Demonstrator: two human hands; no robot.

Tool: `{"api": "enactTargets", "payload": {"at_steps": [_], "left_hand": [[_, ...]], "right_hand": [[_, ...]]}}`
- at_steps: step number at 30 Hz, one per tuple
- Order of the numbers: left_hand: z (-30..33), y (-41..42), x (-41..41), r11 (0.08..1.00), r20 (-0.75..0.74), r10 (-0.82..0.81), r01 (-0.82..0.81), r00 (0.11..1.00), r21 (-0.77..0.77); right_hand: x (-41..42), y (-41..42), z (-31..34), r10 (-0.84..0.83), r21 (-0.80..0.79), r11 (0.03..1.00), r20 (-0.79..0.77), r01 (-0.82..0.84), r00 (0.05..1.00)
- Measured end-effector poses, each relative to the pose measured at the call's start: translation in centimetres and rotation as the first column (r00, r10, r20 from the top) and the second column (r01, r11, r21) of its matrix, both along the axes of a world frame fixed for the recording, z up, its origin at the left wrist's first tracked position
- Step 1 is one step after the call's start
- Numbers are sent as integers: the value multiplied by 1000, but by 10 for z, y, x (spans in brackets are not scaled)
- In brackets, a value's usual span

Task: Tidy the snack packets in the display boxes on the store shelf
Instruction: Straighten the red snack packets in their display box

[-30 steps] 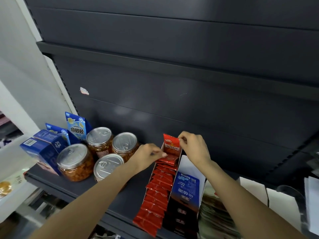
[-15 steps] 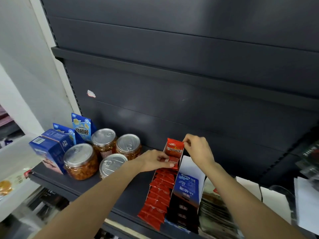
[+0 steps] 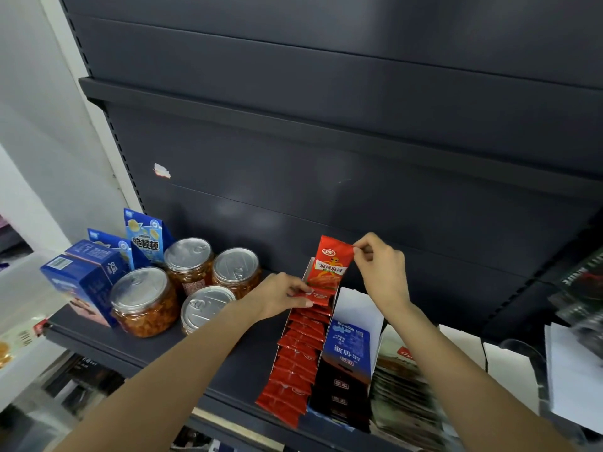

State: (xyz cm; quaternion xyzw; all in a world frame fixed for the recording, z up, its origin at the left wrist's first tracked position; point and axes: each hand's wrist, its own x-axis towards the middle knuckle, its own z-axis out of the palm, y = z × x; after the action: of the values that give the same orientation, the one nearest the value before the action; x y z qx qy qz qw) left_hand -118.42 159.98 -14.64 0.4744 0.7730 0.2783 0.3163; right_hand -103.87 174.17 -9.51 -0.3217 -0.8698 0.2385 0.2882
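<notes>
While right fingers pinch red packet upright, left fingers pinch packet row.

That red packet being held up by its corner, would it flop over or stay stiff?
The red packet probably stays fairly stiff: pinched by the right hand at one top corner only, it stands upright without drooping. It seems light, since a fingertip pinch holds it. Its glossy film may be slippery.

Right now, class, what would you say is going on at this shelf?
A person is tidying a display box of red snack packets. The right hand pinches the top corner of one red packet, holding it upright at the back of the row. The left hand grips the packets just in front.
</notes>
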Motion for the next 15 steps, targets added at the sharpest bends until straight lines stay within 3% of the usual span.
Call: {"api": "enactTargets", "payload": {"at_steps": [3,5,8,15], "left_hand": [[5,3,2,985,39,149,-152,988,86],[12,1,1,941,155,290,-310,944,132],[26,-4,4,891,477,360,-447,802,79],[50,-21,-2,797,807,341,-603,483,24]], "right_hand": [[3,-3,9,-6,-21,1000,-79,5,997],[7,-6,15,-19,-68,998,-178,7,984],[11,-15,23,-54,-203,979,-329,-15,943],[31,-32,39,-106,-441,887,-480,-135,871]]}}
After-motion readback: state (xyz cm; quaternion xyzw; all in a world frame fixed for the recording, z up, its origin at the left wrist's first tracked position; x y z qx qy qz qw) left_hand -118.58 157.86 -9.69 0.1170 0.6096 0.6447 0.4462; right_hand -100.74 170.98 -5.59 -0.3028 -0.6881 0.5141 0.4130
